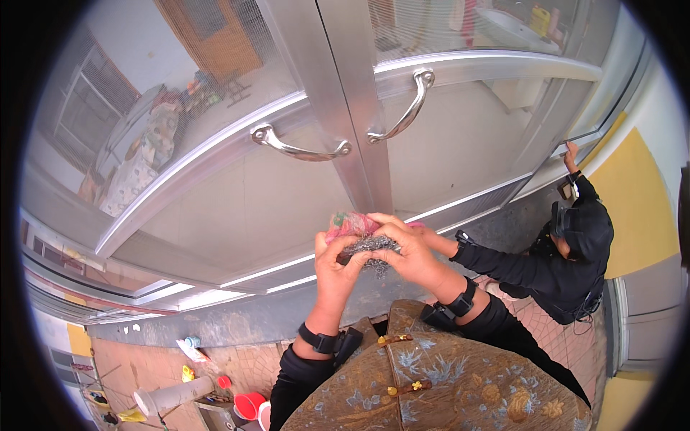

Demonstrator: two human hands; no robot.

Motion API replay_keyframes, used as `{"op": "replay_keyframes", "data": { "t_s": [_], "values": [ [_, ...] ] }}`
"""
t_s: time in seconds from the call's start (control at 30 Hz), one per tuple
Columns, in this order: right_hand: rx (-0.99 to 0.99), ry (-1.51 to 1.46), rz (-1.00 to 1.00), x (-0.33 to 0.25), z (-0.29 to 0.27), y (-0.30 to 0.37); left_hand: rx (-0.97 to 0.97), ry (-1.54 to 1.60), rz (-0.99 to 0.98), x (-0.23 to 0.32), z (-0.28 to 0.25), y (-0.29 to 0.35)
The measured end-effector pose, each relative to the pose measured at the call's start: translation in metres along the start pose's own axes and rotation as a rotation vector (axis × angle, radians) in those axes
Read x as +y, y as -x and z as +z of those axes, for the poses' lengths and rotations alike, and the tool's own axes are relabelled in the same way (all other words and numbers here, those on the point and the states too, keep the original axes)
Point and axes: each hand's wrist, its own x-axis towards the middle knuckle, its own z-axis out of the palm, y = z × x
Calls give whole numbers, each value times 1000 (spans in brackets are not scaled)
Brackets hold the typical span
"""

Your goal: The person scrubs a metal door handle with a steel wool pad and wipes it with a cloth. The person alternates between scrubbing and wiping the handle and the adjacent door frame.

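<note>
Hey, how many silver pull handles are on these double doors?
2: the left pull handle is on the left door, the right pull handle on the right door.

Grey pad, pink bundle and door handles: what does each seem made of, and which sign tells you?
Grey pad: likely metal wire, dull with glints, in tangled curls.
Pink bundle: perhaps netting or thin fabric, crumpled; hard to tell.
Door handles: shiny metal, possibly chromed, with mirror-like highlights.
</note>
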Motion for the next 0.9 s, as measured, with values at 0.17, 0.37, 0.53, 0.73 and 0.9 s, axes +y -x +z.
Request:
{"op": "replay_keyframes", "data": {
  "t_s": [0.17,0.37,0.53,0.73,0.9],
  "values": [
    [232,-563,74,-9,-35,-16,2,266,-150,2,-38,-17],
    [414,-240,-121,-79,-61,-62,6,425,11,45,-76,-44],
    [348,368,-431,-134,-76,-98,-125,151,285,62,-89,-62],
    [277,349,-612,-138,-53,-109,-227,390,314,54,-82,-54],
    [101,-324,-133,-106,8,-94,-290,424,361,60,-65,-48]
  ]
}}
